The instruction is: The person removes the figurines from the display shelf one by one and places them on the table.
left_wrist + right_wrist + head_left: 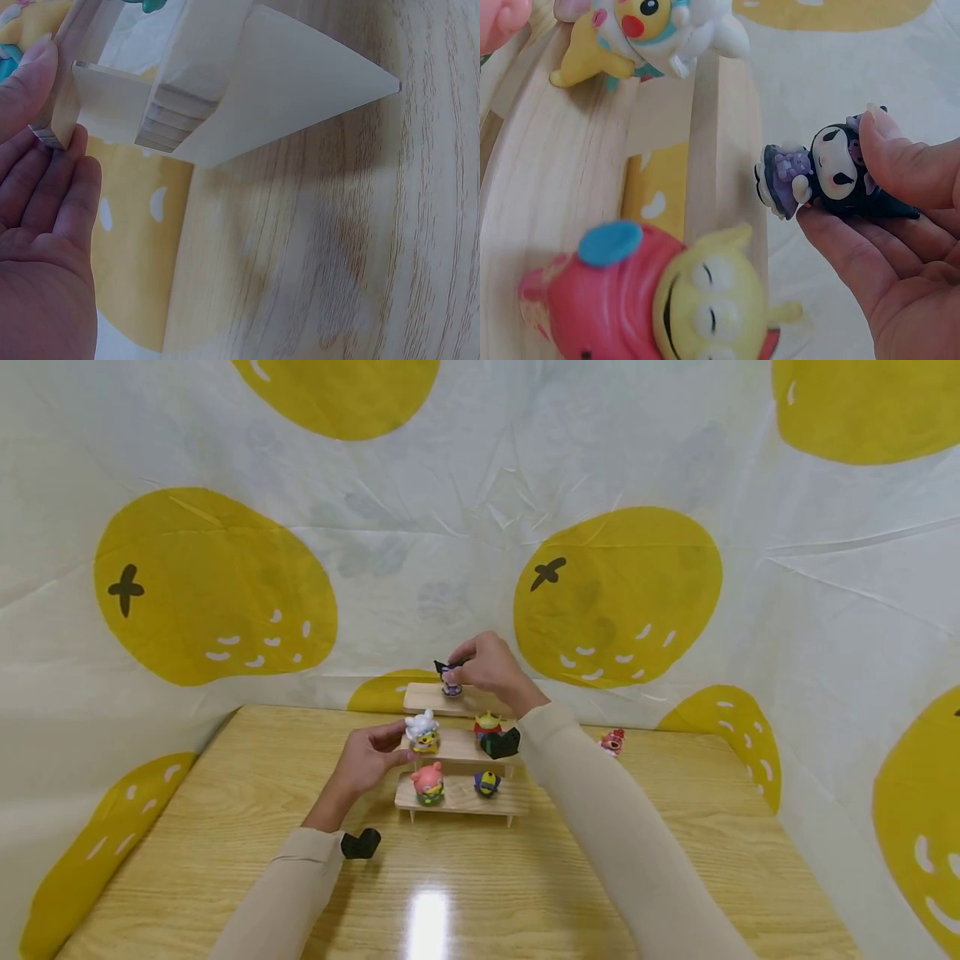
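At the top tier of a wooden stepped display stand (459, 803), my right hand (495, 667) pinches a small figurine in a black hood and purple dress (836, 169), its base close over the top board (423, 697). The thumb lies on one side of its head, the fingers on the other. My left hand (366, 762) holds the left end of the middle board (66, 86), thumb above and fingertips below. A yellow figurine in a white fluffy hood (423, 733) stands beside that thumb. Right of it is a three-eyed alien figurine in red (705, 292).
On the lowest board stand a pink round figurine (427, 783) and a blue-and-yellow one (486, 784). A pink bear figurine (613, 742) sits on the wooden table (652, 843), right of the stand. Behind hangs a white cloth (420, 577) with yellow fruit prints.
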The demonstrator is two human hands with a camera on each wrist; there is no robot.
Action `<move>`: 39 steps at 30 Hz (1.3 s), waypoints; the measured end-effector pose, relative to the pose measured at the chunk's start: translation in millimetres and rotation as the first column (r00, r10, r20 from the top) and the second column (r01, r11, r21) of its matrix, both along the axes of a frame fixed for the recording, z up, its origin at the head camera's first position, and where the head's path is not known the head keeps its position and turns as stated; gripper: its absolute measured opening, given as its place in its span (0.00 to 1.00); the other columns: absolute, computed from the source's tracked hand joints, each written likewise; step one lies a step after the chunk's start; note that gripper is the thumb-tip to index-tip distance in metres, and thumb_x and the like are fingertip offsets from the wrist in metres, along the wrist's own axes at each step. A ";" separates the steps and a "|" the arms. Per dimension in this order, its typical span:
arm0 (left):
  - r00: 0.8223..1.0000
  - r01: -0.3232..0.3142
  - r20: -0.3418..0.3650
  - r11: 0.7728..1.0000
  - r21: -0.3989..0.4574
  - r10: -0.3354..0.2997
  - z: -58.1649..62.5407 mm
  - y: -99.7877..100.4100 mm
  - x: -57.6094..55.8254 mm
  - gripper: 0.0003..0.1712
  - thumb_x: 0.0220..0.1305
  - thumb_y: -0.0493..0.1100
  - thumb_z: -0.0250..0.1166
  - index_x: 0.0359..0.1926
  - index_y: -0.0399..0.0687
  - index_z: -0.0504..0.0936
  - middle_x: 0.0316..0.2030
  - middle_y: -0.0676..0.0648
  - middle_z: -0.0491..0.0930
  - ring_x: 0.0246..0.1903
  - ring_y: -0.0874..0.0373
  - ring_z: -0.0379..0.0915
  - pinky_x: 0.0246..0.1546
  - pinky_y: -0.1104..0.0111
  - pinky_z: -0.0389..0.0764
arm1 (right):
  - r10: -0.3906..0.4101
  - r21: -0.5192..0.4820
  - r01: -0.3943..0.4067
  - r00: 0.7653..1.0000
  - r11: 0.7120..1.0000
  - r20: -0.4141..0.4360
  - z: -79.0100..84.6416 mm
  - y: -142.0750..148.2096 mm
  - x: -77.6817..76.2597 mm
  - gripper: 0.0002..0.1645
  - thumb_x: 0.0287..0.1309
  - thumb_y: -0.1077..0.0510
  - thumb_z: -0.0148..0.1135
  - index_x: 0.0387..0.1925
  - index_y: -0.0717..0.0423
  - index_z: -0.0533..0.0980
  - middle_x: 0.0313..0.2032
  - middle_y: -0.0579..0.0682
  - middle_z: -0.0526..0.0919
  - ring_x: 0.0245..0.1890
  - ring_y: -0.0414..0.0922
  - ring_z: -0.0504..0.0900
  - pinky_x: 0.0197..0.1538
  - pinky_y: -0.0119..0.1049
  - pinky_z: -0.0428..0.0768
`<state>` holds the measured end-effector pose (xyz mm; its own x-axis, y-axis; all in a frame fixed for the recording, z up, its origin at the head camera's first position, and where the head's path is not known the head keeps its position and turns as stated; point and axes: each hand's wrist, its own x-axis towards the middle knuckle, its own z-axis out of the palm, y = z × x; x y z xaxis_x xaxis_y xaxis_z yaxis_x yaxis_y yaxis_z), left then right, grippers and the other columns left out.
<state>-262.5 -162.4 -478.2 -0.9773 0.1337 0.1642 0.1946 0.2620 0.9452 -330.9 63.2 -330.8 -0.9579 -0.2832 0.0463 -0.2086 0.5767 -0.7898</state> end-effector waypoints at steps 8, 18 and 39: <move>1.000 -0.019 0.015 1.000 -0.020 0.019 2.1 2.9 -0.1 0.33 0.62 0.31 0.74 0.68 0.34 0.78 0.65 0.33 0.79 0.68 0.40 0.75 0.68 0.54 0.78 | -0.003 -0.040 0.004 1.000 0.999 0.014 2.8 15.4 1.0 0.16 0.59 0.61 0.76 0.48 0.62 0.88 0.50 0.59 0.89 0.47 0.51 0.83 0.51 0.43 0.86; 1.000 -0.025 0.000 1.000 -0.016 0.025 2.7 3.2 0.4 0.33 0.61 0.31 0.75 0.67 0.33 0.78 0.64 0.32 0.80 0.67 0.40 0.75 0.66 0.56 0.79 | 0.004 -0.053 -0.004 1.000 0.999 -0.004 2.7 33.9 0.7 0.16 0.62 0.62 0.73 0.50 0.65 0.86 0.51 0.62 0.88 0.45 0.52 0.83 0.47 0.39 0.86; 1.000 -0.017 0.024 0.999 -0.028 0.017 4.6 2.8 5.3 0.32 0.63 0.33 0.74 0.68 0.35 0.78 0.65 0.33 0.79 0.68 0.40 0.75 0.69 0.54 0.77 | -0.002 -0.062 0.003 1.000 0.998 0.016 6.2 73.3 6.1 0.17 0.62 0.64 0.72 0.52 0.67 0.85 0.52 0.64 0.87 0.45 0.52 0.84 0.48 0.39 0.86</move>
